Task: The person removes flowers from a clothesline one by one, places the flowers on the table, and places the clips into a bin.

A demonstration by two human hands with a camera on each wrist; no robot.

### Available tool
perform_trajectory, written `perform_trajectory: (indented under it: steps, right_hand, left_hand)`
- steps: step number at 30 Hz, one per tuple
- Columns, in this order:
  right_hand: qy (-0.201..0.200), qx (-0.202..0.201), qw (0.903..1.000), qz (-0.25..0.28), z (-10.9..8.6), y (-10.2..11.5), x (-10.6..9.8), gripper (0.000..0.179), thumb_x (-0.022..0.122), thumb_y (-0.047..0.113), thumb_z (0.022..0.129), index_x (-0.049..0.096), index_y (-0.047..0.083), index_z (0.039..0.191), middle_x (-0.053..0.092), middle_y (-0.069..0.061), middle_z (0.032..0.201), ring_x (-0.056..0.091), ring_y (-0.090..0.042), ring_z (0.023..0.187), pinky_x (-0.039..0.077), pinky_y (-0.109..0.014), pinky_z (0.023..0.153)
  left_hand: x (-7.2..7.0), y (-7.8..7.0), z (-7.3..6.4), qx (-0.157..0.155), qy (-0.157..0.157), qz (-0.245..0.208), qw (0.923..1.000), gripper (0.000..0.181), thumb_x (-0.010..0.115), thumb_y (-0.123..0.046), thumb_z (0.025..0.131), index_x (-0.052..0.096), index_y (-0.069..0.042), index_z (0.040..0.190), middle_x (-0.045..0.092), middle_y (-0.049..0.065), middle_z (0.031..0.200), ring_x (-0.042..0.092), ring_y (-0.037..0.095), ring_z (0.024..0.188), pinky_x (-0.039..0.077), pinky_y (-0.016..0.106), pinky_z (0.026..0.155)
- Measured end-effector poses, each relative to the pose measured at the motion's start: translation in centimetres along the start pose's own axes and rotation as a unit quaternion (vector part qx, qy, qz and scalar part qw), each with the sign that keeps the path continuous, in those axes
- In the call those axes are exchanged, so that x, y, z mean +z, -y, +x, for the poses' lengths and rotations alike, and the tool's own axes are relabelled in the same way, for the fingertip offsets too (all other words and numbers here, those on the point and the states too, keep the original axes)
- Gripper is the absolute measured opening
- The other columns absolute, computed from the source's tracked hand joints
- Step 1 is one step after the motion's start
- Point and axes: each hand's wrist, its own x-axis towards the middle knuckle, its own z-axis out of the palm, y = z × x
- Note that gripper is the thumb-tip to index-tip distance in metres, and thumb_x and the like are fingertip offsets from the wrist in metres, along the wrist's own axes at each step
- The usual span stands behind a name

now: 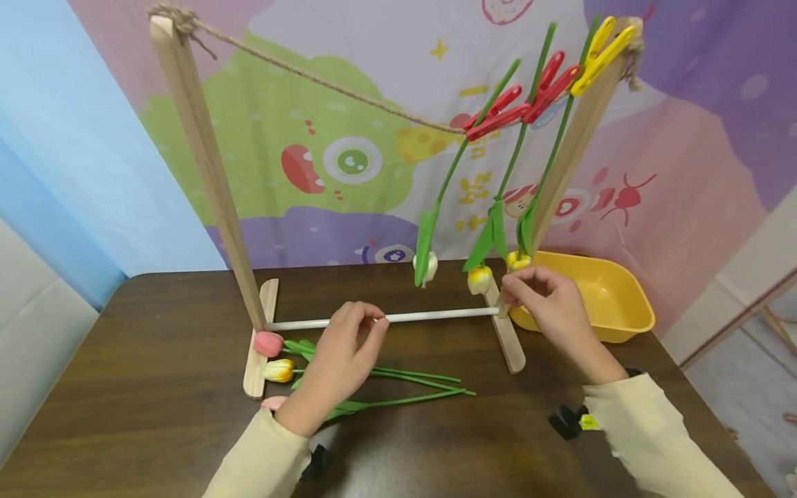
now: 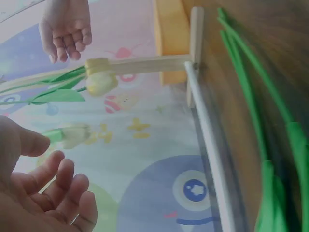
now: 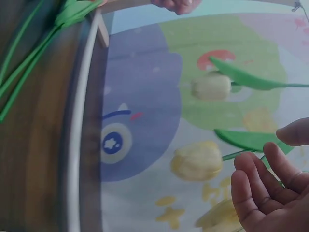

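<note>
Three tulips hang head down from a rope, held by a red clothespin, a second red clothespin and a yellow one. One hanging tulip is white; two are yellow, a middle tulip and a right one. My right hand is beside the right tulip, fingers loosely bent and holding nothing. Over the table my left hand is also empty, its fingers relaxed. Beneath it lie a pink tulip, a yellow tulip and another pink tulip, stems partly hidden.
The rope spans two wooden posts, a left post and a right post, on wooden feet. A white rod joins them low down. Behind the right foot stands a yellow basin. A cartoon-printed cloth backs the dark table.
</note>
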Motion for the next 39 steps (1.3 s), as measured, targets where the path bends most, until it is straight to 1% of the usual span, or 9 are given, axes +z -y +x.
perform_trajectory:
  steps: [7,11,15,18,21,25,29,34,39]
  right_hand:
    - [-0.012,-0.027,0.9995,0.010,0.9,2.2,0.1,0.028,0.062,0.024,0.090,0.061,-0.002,0.100,0.065,0.009,0.081,0.063,-0.002,0.073,0.052,-0.016,0.071]
    - [-0.026,-0.063,0.9974,0.025,1.5,3.7,0.3,0.028,0.062,0.023,0.090,0.061,-0.002,0.103,0.064,0.009,0.082,0.064,-0.005,0.076,0.051,-0.016,0.073]
    - [-0.042,-0.101,0.9919,0.065,2.3,5.2,0.6,0.027,0.064,0.018,0.089,0.061,-0.004,0.104,0.064,0.009,0.081,0.063,-0.006,0.075,0.052,-0.016,0.071]
    - [-0.067,-0.135,0.9838,0.098,2.9,6.6,0.6,0.019,0.064,0.013,0.088,0.062,-0.001,0.101,0.065,0.007,0.082,0.064,-0.006,0.073,0.052,-0.018,0.070]
    - [-0.095,-0.171,0.9717,0.132,3.6,8.1,0.3,0.009,0.063,0.008,0.087,0.063,0.007,0.096,0.066,0.005,0.081,0.064,-0.008,0.072,0.052,-0.019,0.068]
    - [-0.117,-0.204,0.9548,0.182,4.5,10.0,-0.2,0.011,0.062,0.002,0.087,0.063,0.009,0.095,0.065,0.004,0.082,0.064,-0.009,0.071,0.052,-0.019,0.067]
    - [-0.122,-0.212,0.9455,0.215,4.9,11.5,-0.6,0.013,0.061,-0.001,0.085,0.063,0.005,0.097,0.064,0.003,0.083,0.064,-0.010,0.071,0.051,-0.019,0.068]
    - [-0.127,-0.216,0.9442,0.214,5.2,13.1,-0.9,0.017,0.062,0.000,0.084,0.062,0.004,0.101,0.062,0.002,0.085,0.062,-0.011,0.075,0.050,-0.018,0.072]
    - [-0.133,-0.238,0.9488,0.159,5.6,14.3,-1.4,0.024,0.063,0.004,0.085,0.060,0.003,0.109,0.063,0.002,0.089,0.061,-0.013,0.081,0.049,-0.019,0.076]
  left_hand:
    - [-0.4,-0.7,2.0,-0.005,-0.028,-0.068,0.9973,0.013,0.054,-0.021,0.095,0.059,-0.010,0.099,0.055,0.003,0.089,0.050,0.013,0.081,0.044,0.029,0.070]
    - [-0.6,-1.3,3.2,-0.019,-0.045,-0.104,0.9934,0.014,0.053,-0.021,0.095,0.059,-0.008,0.100,0.055,0.004,0.092,0.050,0.014,0.082,0.044,0.030,0.073]
    - [-0.9,-2.2,4.6,-0.021,-0.060,-0.134,0.9889,0.016,0.052,-0.021,0.095,0.058,-0.007,0.101,0.055,0.006,0.095,0.051,0.015,0.084,0.043,0.030,0.076]
    - [-1.1,-3.0,5.7,-0.015,-0.066,-0.153,0.9860,0.017,0.052,-0.020,0.095,0.058,-0.006,0.101,0.056,0.007,0.097,0.052,0.017,0.085,0.042,0.029,0.076]
    - [-1.2,-3.7,6.8,-0.007,-0.068,-0.167,0.9836,0.018,0.051,-0.020,0.096,0.058,-0.005,0.101,0.057,0.008,0.097,0.053,0.017,0.086,0.042,0.028,0.075]
    - [-1.3,-4.7,8.0,-0.009,-0.068,-0.180,0.9813,0.019,0.051,-0.021,0.096,0.057,-0.005,0.102,0.057,0.008,0.097,0.054,0.018,0.088,0.042,0.027,0.076]
    - [-1.4,-5.5,8.9,-0.014,-0.071,-0.190,0.9791,0.020,0.051,-0.022,0.096,0.057,-0.005,0.102,0.057,0.007,0.098,0.054,0.018,0.089,0.043,0.027,0.076]
    - [-1.5,-6.5,9.9,-0.013,-0.072,-0.194,0.9782,0.020,0.049,-0.023,0.096,0.057,-0.005,0.104,0.057,0.007,0.097,0.054,0.018,0.087,0.043,0.027,0.076]
    - [-1.6,-7.5,11.2,-0.001,-0.080,-0.206,0.9752,0.020,0.049,-0.020,0.096,0.056,-0.004,0.105,0.057,0.007,0.099,0.054,0.018,0.088,0.044,0.026,0.077]
